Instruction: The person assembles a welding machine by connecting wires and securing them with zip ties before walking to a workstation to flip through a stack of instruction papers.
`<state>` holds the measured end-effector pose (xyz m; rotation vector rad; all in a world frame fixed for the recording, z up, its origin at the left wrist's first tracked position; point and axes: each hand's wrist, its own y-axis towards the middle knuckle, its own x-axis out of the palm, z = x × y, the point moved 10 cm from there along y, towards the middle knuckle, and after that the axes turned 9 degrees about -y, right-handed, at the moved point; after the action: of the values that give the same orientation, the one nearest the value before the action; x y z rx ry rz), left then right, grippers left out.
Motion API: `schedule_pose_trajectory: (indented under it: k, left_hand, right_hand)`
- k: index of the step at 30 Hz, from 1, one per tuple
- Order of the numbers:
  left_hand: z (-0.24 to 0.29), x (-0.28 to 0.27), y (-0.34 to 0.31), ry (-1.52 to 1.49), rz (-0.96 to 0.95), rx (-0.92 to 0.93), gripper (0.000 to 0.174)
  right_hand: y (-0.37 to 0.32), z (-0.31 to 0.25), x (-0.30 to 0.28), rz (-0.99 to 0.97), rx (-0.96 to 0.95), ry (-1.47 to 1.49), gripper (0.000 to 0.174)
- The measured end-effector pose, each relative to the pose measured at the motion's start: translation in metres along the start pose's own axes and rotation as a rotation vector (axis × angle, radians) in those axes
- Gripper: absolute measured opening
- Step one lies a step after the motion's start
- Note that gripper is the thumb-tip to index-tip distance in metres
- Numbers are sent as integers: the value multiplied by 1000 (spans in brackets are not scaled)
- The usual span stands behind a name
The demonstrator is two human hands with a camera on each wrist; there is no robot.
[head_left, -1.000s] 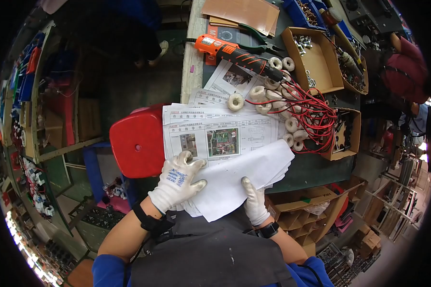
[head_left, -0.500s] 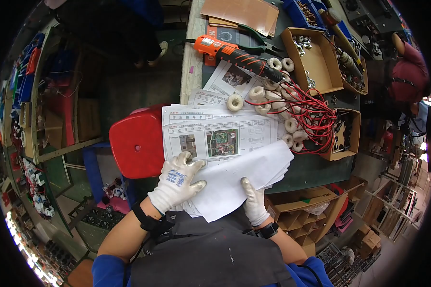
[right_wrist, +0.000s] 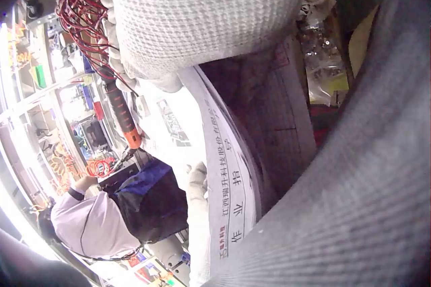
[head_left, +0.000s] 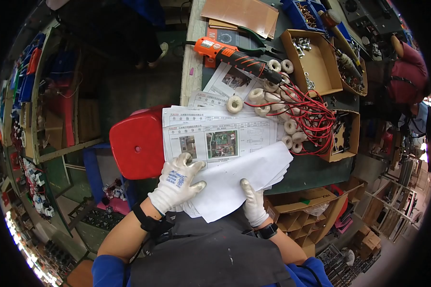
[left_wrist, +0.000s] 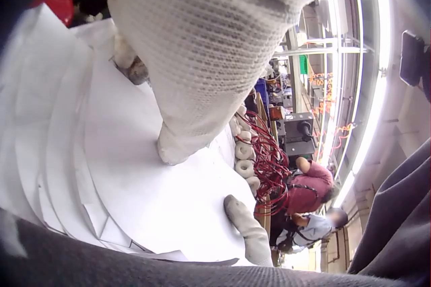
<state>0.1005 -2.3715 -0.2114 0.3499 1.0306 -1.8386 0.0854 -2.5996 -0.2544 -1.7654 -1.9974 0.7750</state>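
Both hands wear white knit gloves. A stack of white paper sheets [head_left: 225, 189], blank side up and fanned at its edges, lies between them in front of the apron. My left hand [head_left: 177, 184] grips its left side, thumb lying on the top sheet and forefinger bent. On the near right side, my right hand [head_left: 255, 203] pinches the stack, thumb on top and the other fingers hidden beneath. Printed text shows on the underside of the sheets [right_wrist: 232, 186] in the right wrist view. Just beyond lie printed instruction sheets [head_left: 225, 124] with photos.
A red stool [head_left: 136, 143] stands left of the papers. On the bench are an orange-black electric screwdriver [head_left: 234, 55], green-handled pliers [head_left: 258, 45], white rings [head_left: 234, 104] with red wires [head_left: 311, 112], and a cardboard tray [head_left: 321, 67] of metal parts. A divided carton [head_left: 301, 215] sits at lower right.
Both hands and the stack of sheets keep nearly the same place. In the background at right, the person in maroon has shifted slightly.
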Motion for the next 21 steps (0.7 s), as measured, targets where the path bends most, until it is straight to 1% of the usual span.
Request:
schedule_pose_trajectory:
  k: [3,13,21]
  left_hand:
    - [1,0,0,-12,-12,-3,57]
    - [-1,1,0,-8,-13,-6,57]
    - [-1,1,0,-11,-14,-9,58]
  right_hand:
    - [0,-1,3,-16,17,51,61]
    - [-1,-5,3,5,9,41,58]
    - [0,-1,1,15,-4,44,63]
